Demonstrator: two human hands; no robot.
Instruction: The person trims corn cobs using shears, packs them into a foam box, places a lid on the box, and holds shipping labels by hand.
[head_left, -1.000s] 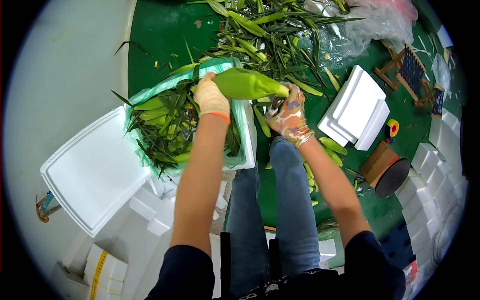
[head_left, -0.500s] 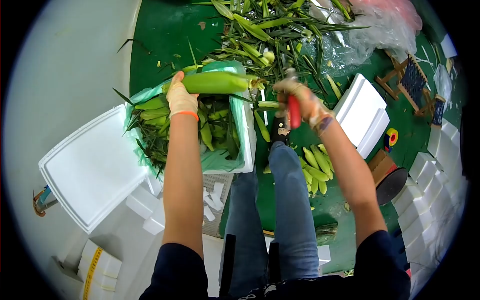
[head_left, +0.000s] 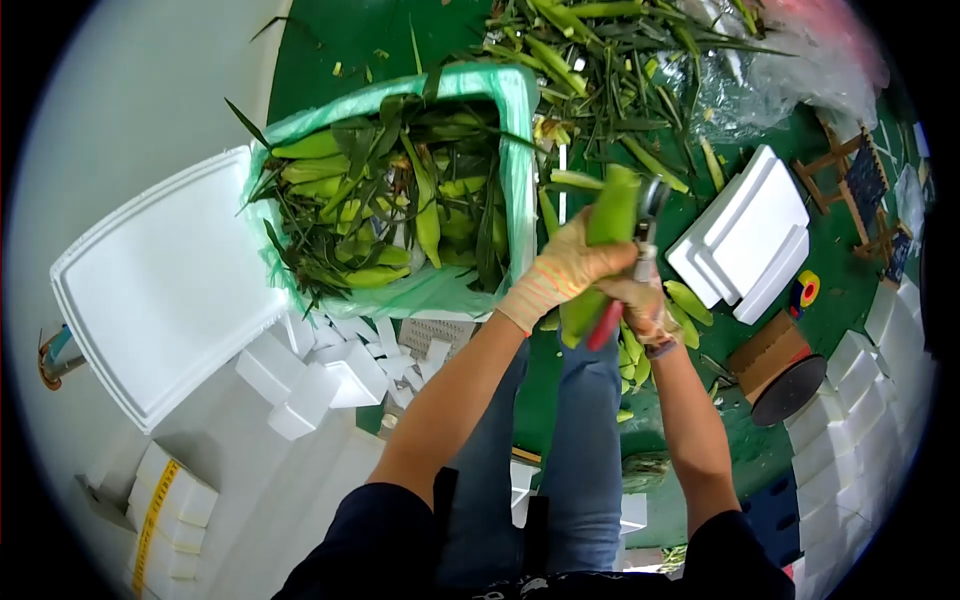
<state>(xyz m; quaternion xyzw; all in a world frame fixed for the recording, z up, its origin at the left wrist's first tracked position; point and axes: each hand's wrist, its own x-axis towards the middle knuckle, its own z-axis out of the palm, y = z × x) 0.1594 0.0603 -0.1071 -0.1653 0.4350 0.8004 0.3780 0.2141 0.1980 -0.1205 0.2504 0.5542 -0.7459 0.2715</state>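
Observation:
My gloved left hand (head_left: 568,272) is wrapped round a green ear of corn (head_left: 612,205) in its husk, held tilted in front of my legs. Close against it, my gloved right hand (head_left: 645,308) grips pruning shears with a red handle (head_left: 604,327); their metal head is blurred beside the ear, so I cannot tell whether the blades touch it. To the left stands a foam box with a green plastic liner (head_left: 518,150), holding several husked ears (head_left: 425,205) and loose leaves. Below my right hand, more corn ears (head_left: 632,355) lie on the green floor, partly hidden.
Cut leaves and stalks (head_left: 610,95) are heaped at the top, next to clear plastic sheeting (head_left: 765,90). A white foam lid (head_left: 745,225), a roll of tape (head_left: 808,290) and a cardboard box (head_left: 765,350) lie right. Another foam lid (head_left: 165,285) leans left of the lined box.
The ear has moved right from over the lined box and turned from level to steep. My hands have come together, the shears now beside the ear. The view has shifted.

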